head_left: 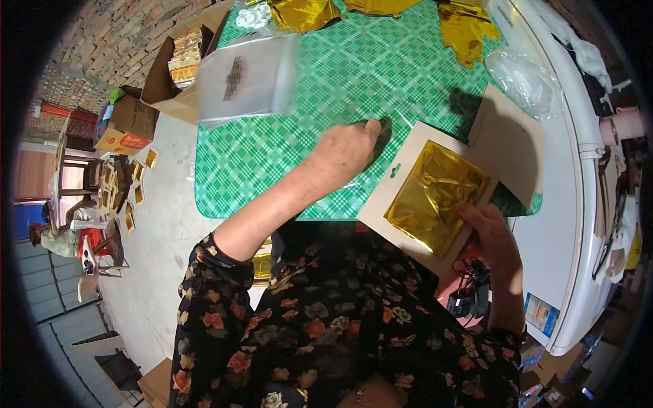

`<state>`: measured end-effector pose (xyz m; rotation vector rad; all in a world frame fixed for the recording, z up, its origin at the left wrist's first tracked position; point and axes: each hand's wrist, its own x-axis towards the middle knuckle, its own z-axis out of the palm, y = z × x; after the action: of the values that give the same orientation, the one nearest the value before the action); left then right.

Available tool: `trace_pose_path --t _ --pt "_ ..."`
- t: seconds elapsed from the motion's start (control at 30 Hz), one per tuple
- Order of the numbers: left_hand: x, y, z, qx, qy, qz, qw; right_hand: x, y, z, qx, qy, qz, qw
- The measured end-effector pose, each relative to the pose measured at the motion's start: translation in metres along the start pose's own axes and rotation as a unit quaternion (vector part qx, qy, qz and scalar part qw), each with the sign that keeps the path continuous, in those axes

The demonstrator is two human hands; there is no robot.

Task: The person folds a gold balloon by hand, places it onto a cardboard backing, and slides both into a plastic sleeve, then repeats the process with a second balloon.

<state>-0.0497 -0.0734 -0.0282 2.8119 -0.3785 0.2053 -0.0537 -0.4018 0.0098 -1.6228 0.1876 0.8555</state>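
My right hand (pixel 493 234) grips the lower right part of a pale cardboard card (pixel 379 197) with a hang hole, its thumb on top. On the card lies a folded gold foil balloon (pixel 435 197), flat and shiny. My left hand (pixel 345 151) is closed in a loose fist above the green checked tablecloth (pixel 326 81); what its fingers hold, if anything, is hidden. Beyond that hand, a stack of clear plastic bags (pixel 262 78) with dark print rests at the table's left edge, its right side blurred. More blank cards (pixel 510 146) lie right of the held one.
Gold foil pieces (pixel 469 30) lie along the far edge, near a crumpled clear bag (pixel 524 81). An open carton (pixel 163 75) with printed packs stands left of the table. A white appliance (pixel 564 251) borders the right side. Another person (pixel 61 238) sits far left.
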Motion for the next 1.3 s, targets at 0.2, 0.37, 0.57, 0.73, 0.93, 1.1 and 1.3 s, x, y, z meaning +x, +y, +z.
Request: trace_pose_path --t 0.2,0.37,0.57,0.73,0.93,1.1,1.3 --pt "-0.001 -0.002 -0.001 -0.009 -0.017 0.012 1.0 0.024 -0.01 -0.006 0.02 -0.05 -0.014 0.998" --pt "-0.003 -0.002 -0.007 -0.008 -0.025 -0.009 1.0 0.032 -0.009 0.007 -0.018 -0.015 -0.001 1.0" --pt "0.002 -0.007 -0.012 -0.086 -0.024 -0.022 0.996 0.049 0.035 -0.005 -0.046 -0.048 -0.054 0.996" --pt "0.003 0.004 -0.011 -0.097 -0.027 -0.025 0.995 0.048 0.05 0.012 -0.077 -0.021 -0.147 0.986" --pt "0.004 0.011 -0.02 0.006 -0.143 -0.085 0.986 0.031 0.041 0.028 -0.027 -0.019 -0.088 0.996" --pt "0.007 0.008 -0.036 -0.168 -0.192 -0.058 0.965 0.051 0.087 0.016 -0.097 0.031 -0.17 0.98" --pt "0.007 0.005 -0.035 -0.232 -0.157 -0.042 0.959 0.019 0.05 0.048 0.013 0.019 -0.077 0.997"
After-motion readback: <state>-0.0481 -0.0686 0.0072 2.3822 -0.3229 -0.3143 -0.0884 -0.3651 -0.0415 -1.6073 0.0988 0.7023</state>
